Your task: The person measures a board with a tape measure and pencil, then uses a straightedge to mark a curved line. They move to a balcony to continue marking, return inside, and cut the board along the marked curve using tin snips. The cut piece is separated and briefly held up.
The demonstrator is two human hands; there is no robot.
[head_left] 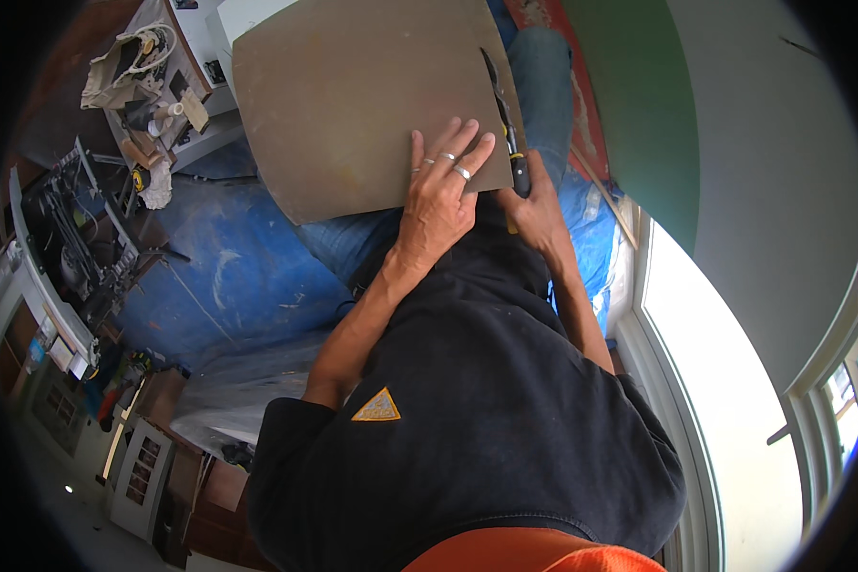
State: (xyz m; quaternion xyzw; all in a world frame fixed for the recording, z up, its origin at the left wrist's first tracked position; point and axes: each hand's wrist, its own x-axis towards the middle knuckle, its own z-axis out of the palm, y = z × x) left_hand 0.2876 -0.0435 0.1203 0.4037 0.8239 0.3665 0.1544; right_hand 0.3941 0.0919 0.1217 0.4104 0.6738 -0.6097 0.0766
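Observation:
A large brown sheet (353,105) with a curved left side rests across my lap, over my jeans. My left hand (440,195) lies on top of it near its lower right corner, fingers spread flat, rings showing. At the sheet's right edge, my right hand (536,205) is closed around the handles of cutting snips (519,172), black with yellow accents. The blades reach up along a dark slit (494,81) that runs close to the sheet's right side. The lower handle and part of the right fingers are hidden under the sheet.
Blue tarp (219,257) covers the floor, with clear plastic sheeting (248,381) behind. To the left stand a cluttered white unit (200,133), a canvas bag (129,71) and a dark metal frame (76,229). A wooden stick (605,195) and a white window frame (677,381) are at right.

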